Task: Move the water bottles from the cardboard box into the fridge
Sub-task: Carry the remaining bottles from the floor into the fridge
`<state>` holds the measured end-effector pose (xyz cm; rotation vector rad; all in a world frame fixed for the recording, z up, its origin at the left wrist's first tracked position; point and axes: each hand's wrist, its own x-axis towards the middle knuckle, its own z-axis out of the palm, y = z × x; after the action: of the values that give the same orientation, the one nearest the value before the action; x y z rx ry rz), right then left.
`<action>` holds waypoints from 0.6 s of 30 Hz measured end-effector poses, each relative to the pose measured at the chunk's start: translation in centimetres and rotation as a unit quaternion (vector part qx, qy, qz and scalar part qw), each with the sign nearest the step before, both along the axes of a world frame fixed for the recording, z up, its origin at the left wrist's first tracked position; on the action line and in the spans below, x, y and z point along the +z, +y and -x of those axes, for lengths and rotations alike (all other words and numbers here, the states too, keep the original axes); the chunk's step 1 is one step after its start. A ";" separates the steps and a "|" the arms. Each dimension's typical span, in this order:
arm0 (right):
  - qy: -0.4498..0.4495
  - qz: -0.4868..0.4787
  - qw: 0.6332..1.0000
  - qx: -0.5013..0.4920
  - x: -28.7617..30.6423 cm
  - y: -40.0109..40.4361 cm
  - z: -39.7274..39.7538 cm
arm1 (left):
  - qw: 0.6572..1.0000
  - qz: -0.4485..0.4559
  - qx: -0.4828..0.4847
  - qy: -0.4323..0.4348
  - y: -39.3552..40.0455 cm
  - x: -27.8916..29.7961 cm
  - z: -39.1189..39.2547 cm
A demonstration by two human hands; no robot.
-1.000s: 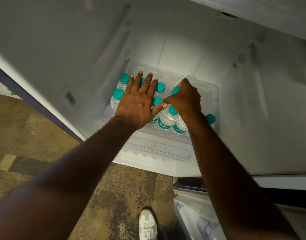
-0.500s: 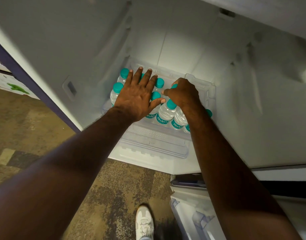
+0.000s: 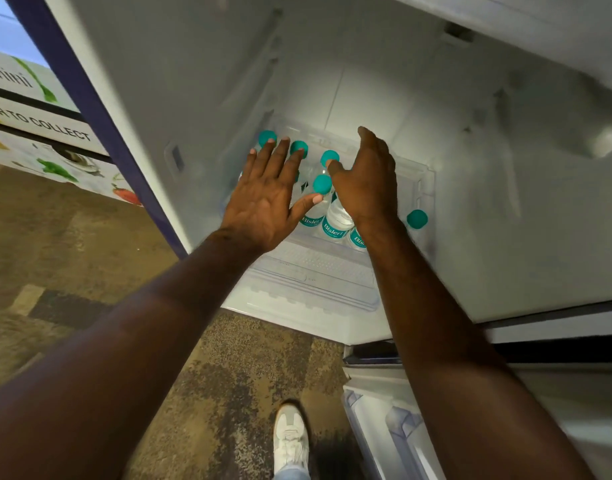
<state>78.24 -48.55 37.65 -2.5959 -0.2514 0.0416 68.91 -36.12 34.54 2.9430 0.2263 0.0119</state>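
Both hands, left hand (image 3: 266, 199) and right hand (image 3: 366, 178), hover with fingers spread and empty above green-capped water bottles (image 3: 337, 220) clustered in the fridge (image 3: 193, 81) tray. The cardboard box is out of view, so what remains is unclear.

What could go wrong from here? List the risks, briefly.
1. The water bottles stand packed close in the clear fridge tray; a brush from the open left hand or right hand could topple several.
2. One teal-capped bottle stands apart at the tray's right side, so it may tip more easily.
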 end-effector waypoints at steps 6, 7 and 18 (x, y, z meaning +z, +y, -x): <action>-0.083 0.036 0.994 0.068 0.3 0.4 4.1 | 0.992 0.090 0.019 -0.083 0.4 -0.7 3.7; -0.090 0.035 0.993 0.074 0.3 0.4 4.9 | 0.990 0.102 0.025 -0.096 0.5 -0.6 4.3; -0.124 0.027 0.986 0.106 -2.9 -1.0 14.2 | 0.939 0.293 0.137 -0.115 -0.3 -3.9 14.7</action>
<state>64.09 -49.52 34.71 -2.6148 -0.6230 -0.2040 54.24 -36.45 30.63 2.2744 0.5036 0.2751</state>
